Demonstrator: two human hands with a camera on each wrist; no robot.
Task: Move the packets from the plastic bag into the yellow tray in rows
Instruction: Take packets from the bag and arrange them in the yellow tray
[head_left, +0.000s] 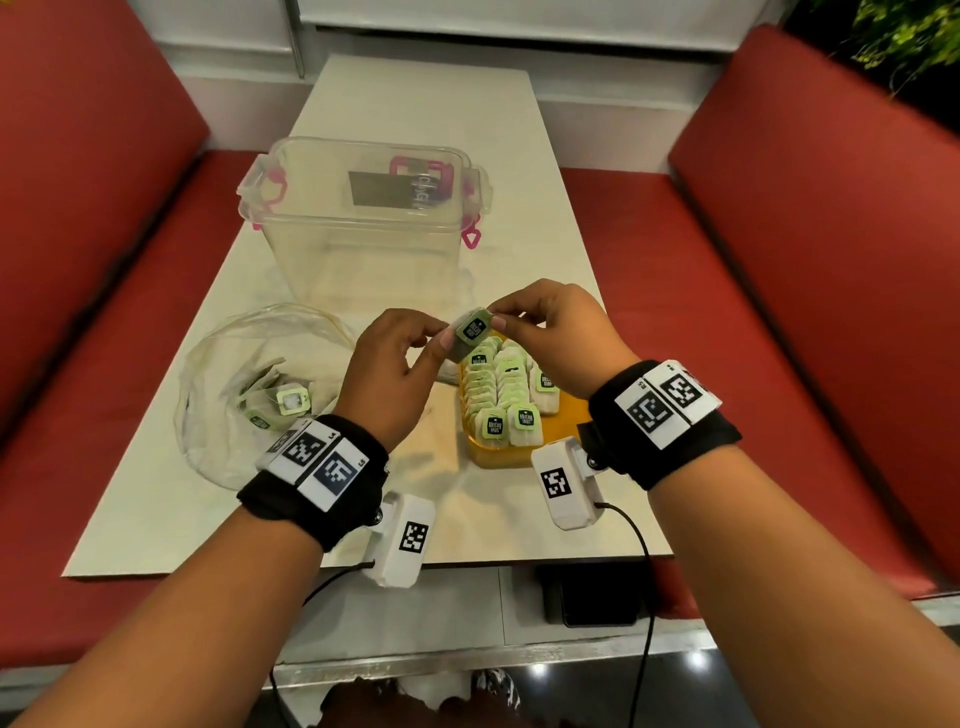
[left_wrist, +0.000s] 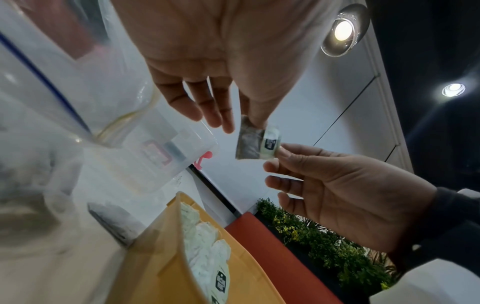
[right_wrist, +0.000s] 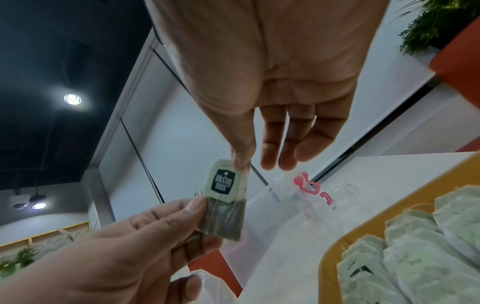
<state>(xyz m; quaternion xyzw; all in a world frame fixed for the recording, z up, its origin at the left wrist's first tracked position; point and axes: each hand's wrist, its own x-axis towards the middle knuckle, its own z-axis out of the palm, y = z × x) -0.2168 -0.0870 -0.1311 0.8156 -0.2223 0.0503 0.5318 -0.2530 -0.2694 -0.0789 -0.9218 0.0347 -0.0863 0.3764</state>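
Note:
A tea packet (head_left: 470, 332) with a green tag is held in the air over the far end of the yellow tray (head_left: 519, 453). My left hand (head_left: 441, 340) pinches its lower edge and my right hand (head_left: 500, 317) pinches its top corner. The left wrist view shows the packet (left_wrist: 249, 146) between the left hand (left_wrist: 255, 121) and the right hand (left_wrist: 278, 152). The right wrist view shows the tag (right_wrist: 221, 185) facing the camera. Rows of packets (head_left: 498, 395) stand in the tray. The clear plastic bag (head_left: 218, 374), left of the tray, holds several packets (head_left: 283, 402).
A clear lidded box (head_left: 363, 218) with pink clasps stands behind the hands on the pale table (head_left: 156, 509). Red bench seats (head_left: 779, 312) flank the table on both sides. A dark object (head_left: 592, 597) lies on the floor under the near edge.

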